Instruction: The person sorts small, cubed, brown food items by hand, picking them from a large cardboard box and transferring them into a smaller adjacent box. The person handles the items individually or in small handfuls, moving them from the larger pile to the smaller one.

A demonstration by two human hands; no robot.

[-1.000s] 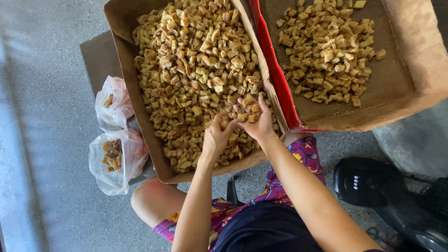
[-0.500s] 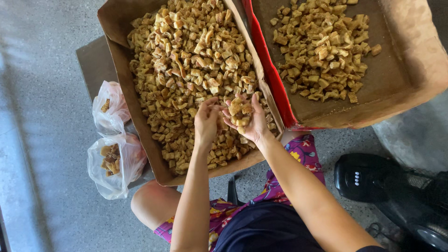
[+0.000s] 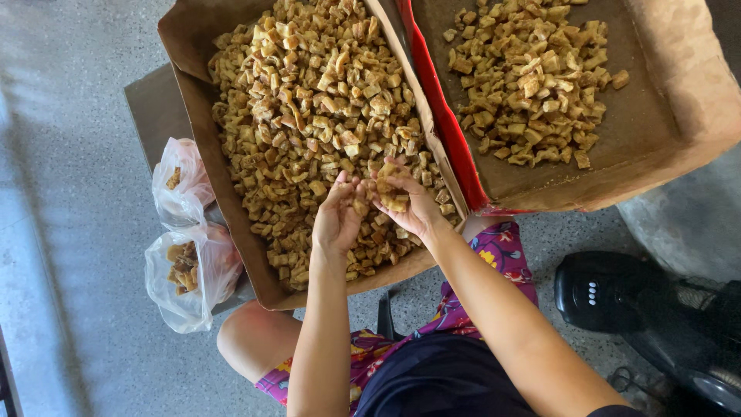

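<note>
Golden-brown fried snack chunks (image 3: 309,116) fill a long brown cardboard tray (image 3: 231,224); two clear plastic bags (image 3: 189,262) sit at its nine o'clock. Left hand (image 3: 337,220), loosely cupped, pinches some chunks; right hand (image 3: 409,205) cradles several. At two o'clock, a red-edged cardboard box (image 3: 656,123).

Two plastic bags (image 3: 189,239) lie left of the near box (image 3: 231,224) — second box (image 3: 664,147) to its right.
</note>
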